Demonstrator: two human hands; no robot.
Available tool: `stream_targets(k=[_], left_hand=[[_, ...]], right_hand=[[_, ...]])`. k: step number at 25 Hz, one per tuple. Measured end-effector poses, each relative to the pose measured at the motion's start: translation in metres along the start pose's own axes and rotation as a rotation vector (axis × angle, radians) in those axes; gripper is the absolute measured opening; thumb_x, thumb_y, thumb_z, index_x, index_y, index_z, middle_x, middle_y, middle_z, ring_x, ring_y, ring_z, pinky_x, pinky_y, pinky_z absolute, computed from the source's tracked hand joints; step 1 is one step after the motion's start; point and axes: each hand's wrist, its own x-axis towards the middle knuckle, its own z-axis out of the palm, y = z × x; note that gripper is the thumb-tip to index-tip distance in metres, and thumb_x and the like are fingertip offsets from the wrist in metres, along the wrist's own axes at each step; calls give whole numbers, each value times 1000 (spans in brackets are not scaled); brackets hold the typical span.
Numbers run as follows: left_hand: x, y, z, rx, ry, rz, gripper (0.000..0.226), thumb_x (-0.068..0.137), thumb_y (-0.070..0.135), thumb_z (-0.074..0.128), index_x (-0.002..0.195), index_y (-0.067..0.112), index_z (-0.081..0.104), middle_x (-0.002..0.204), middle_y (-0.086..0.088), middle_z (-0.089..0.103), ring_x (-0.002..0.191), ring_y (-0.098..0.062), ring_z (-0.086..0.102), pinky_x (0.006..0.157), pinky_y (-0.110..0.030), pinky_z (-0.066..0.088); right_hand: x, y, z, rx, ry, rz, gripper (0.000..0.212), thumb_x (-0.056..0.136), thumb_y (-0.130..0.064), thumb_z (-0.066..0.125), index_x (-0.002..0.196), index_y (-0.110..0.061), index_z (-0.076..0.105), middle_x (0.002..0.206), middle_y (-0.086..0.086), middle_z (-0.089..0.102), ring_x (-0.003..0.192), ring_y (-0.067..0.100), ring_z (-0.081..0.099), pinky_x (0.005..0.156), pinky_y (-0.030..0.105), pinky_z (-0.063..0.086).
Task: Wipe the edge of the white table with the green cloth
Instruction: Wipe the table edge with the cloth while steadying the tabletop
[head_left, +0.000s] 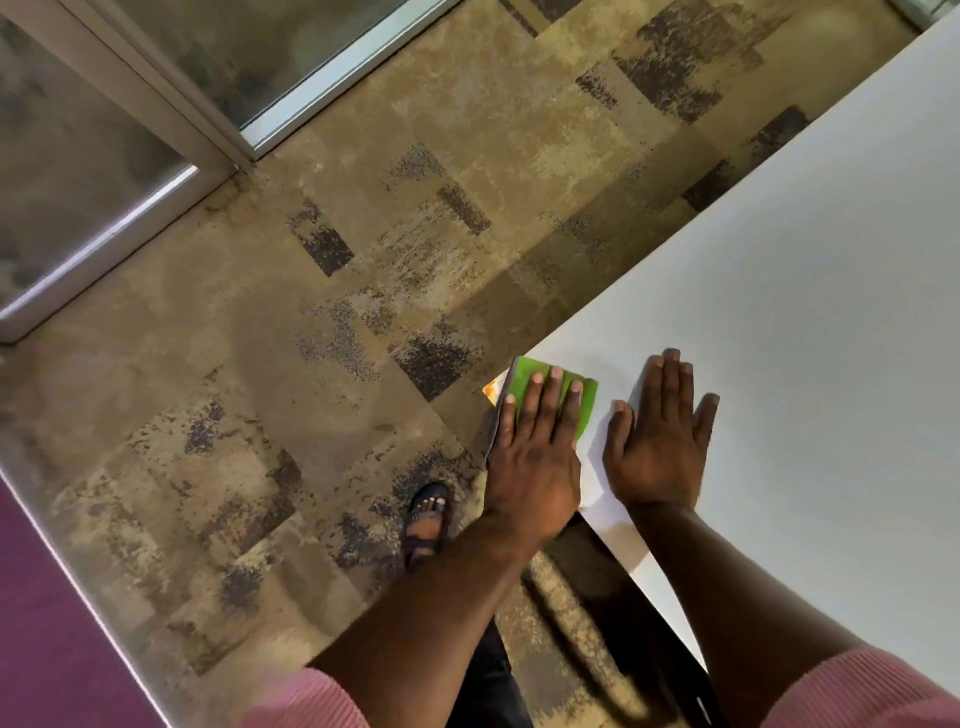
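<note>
The white table (810, 291) fills the right side, its corner near the middle of the view. The green cloth (535, 375) lies folded over that corner, with an orange patch showing at its left edge. My left hand (537, 447) presses flat on the cloth with fingers spread, at the table's corner edge. My right hand (662, 436) rests flat on the bare tabletop just right of the cloth, fingers apart, holding nothing.
Patterned brown carpet (311, 338) covers the floor left of the table. A glass door with a metal frame (171, 119) stands at the upper left. My sandalled foot (428, 519) is on the floor beside the table corner. A purple surface (47, 623) lies at the lower left.
</note>
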Motion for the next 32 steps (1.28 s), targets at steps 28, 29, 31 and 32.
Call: stream_targets(k=[28,29,31,32], left_hand=[[34,18,-5,-35,96,-105,66,102,44,19,163,20,23,173,-6,16,161,-25,7,130,-50,9],[21,19,2,-32,119,-135,64,102,39,27,163,20,23,173,-5,16,161,-25,7,130,-50,9],[-16,23,17,-28,109,-159,68,100,31,46,163,21,20,174,-5,13,161,-25,2,130,-51,8],[-29,25,20,-34,76,-152,72,99,30,52,163,21,20,174,-5,11,161,-25,1,130,-52,9]], right_hand=[[0,0,0,-26,-9,-8,66,107,-42,17,164,-10,11,173,10,7,161,26,2,128,56,6],[0,0,-1,-27,-11,-7,67,106,-43,16,164,-10,11,174,9,7,161,26,2,128,56,5],[0,0,-2,-24,-25,-11,67,106,-44,16,164,-10,11,174,9,7,160,27,2,128,56,5],[0,0,-4,-20,-34,-6,67,106,-44,15,164,-10,10,174,9,6,160,27,1,128,56,5]])
